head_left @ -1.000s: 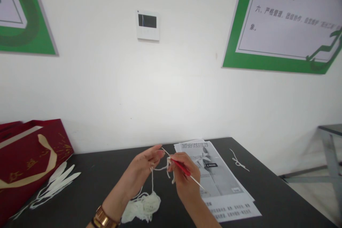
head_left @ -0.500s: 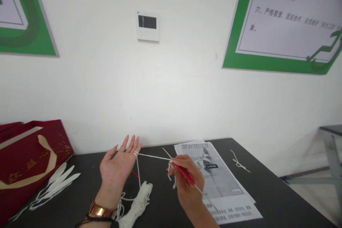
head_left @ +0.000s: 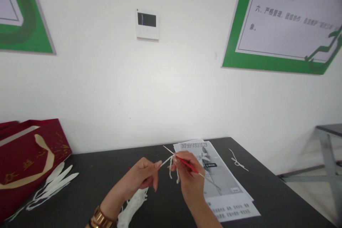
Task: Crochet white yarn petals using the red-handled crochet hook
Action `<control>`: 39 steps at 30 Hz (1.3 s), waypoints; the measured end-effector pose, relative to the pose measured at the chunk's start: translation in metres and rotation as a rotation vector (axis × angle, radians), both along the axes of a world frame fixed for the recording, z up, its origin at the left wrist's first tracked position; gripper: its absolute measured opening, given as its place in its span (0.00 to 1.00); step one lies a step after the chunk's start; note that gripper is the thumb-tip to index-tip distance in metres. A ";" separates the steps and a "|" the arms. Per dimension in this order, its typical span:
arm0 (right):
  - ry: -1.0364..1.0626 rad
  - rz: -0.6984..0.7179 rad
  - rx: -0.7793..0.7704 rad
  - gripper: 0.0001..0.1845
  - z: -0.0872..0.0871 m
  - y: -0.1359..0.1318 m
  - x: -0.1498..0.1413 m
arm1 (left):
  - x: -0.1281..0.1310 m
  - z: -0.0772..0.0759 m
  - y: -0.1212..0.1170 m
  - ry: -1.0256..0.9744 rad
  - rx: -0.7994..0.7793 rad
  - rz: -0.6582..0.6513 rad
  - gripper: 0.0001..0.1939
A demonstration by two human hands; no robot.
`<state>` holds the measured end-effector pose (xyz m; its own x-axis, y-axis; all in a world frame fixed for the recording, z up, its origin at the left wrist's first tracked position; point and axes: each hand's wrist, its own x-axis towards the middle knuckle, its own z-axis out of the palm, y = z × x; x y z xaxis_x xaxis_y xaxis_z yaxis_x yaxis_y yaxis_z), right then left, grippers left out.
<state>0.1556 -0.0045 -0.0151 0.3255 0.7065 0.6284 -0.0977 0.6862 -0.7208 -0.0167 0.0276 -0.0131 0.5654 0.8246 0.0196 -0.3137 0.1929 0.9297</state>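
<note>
My right hand (head_left: 188,180) pinches a thin crochet hook (head_left: 187,164) with a red grip, its metal tip pointing up and left. A short piece of white crocheted cord (head_left: 173,171) dangles from the hook. My left hand (head_left: 143,176) is curled, fingertips pinching the white yarn strand (head_left: 165,161) that runs to the hook. The strand trails down to a loose bundle of white yarn (head_left: 130,206) on the black table (head_left: 88,185) below my left wrist, which wears a gold watch (head_left: 99,218).
Printed instruction sheets (head_left: 221,181) lie to the right of my hands. A small knotted white cord (head_left: 237,162) rests further right. A red gift bag (head_left: 26,156) and white leaf-shaped pieces (head_left: 53,183) sit at the left. A white wall is behind, and a grey table (head_left: 330,139) stands at the far right.
My left hand, spread open and out to the left half a second ago, has closed and come back to the hook, pinching the strand. The right hand has stayed nearly still.
</note>
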 end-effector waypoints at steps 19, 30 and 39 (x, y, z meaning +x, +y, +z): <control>-0.082 0.023 -0.096 0.02 -0.003 -0.003 -0.011 | 0.047 0.013 -0.022 0.001 0.260 0.486 0.40; -0.334 0.015 0.023 0.10 -0.012 -0.007 -0.009 | 0.028 0.011 -0.018 0.088 0.397 0.420 0.40; -0.060 0.284 -0.221 0.02 -0.003 -0.007 -0.017 | 0.019 0.003 -0.025 -0.201 0.139 0.271 0.40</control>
